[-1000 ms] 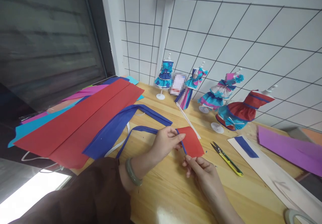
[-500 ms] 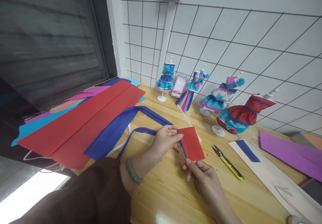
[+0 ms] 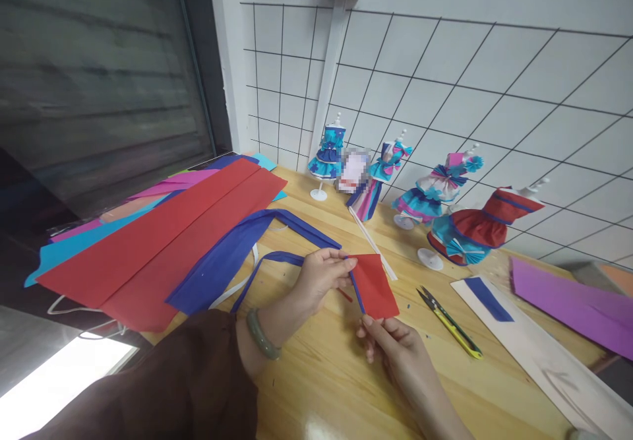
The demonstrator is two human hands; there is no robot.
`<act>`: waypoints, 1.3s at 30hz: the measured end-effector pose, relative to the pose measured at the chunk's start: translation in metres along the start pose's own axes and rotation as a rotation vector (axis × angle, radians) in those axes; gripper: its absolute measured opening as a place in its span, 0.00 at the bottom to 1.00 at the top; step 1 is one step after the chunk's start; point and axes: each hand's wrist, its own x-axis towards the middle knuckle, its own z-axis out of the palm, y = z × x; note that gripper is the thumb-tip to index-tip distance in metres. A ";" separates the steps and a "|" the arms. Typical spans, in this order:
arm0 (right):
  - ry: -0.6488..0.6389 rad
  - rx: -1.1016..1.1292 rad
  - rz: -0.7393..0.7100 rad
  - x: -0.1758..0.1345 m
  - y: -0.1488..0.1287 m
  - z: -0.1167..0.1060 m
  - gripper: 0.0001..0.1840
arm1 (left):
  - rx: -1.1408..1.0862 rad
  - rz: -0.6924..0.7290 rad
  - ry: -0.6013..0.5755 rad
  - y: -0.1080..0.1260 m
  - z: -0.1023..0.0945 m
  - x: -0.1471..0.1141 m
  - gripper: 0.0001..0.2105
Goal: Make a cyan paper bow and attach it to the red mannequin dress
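A small red rectangular piece (image 3: 376,288) with a narrow blue strip along its left edge is held just above the wooden table. Whether it is cloth or paper I cannot tell. My left hand (image 3: 321,278), with a green bangle on the wrist, pinches its upper left corner between thumb and fingers. At the lower end of the blue edge, my right hand (image 3: 390,344) grips the piece between thumb and forefinger. Beyond my left hand lies a long blue strip (image 3: 222,252), folded and bent. Yellow-handled thread snips (image 3: 452,324) rest to the right of the red piece.
Several miniature dress forms, including one in a red dress (image 3: 479,225), stand along the wall grid. Large red sheets (image 3: 163,235) cover coloured ones at left. On the right lie a white sheet (image 3: 534,354), a blue rectangle (image 3: 488,298) and a purple sheet (image 3: 568,301).
The red piece has tilted slightly and its right side has shifted a little left. Both hands keep their grip on it. The view has moved slightly.
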 end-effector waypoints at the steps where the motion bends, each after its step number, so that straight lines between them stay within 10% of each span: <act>1: 0.000 0.000 -0.003 0.000 0.001 0.000 0.16 | 0.002 0.003 0.009 0.001 0.000 0.000 0.10; 12: -0.012 0.010 -0.006 0.000 0.004 -0.001 0.15 | -0.024 0.076 0.057 0.003 -0.005 0.004 0.12; 20: 0.057 0.046 -0.042 0.002 0.004 -0.002 0.16 | 0.125 -0.181 -0.243 -0.003 -0.003 -0.004 0.15; 31: 0.020 -0.110 -0.050 0.002 0.002 0.004 0.20 | -0.125 -0.233 -0.257 -0.010 -0.001 -0.003 0.07; 39: -0.079 -0.085 -0.193 -0.003 -0.037 -0.038 0.20 | 0.029 -0.240 -0.317 -0.002 -0.001 -0.005 0.09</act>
